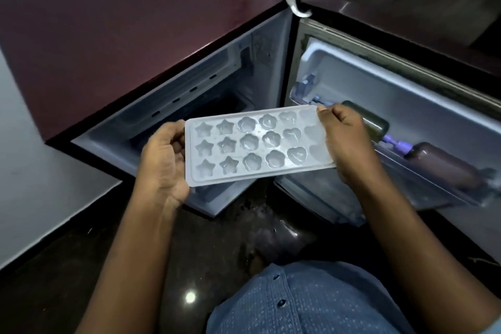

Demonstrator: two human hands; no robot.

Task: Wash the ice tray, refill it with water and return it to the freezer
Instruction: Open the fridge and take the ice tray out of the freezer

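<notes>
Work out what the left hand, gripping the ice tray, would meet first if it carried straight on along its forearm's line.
Probably the dark compartment inside the open fridge; the left hand points toward it, holding the ice tray. Depth is unclear.

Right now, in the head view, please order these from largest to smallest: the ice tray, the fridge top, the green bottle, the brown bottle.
1. fridge top
2. ice tray
3. brown bottle
4. green bottle, partly hidden behind the right hand, so its rank is unsure.

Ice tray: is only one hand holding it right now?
No, the ice tray is held at both ends: the left hand grips one, the right hand pinches the other.
</notes>
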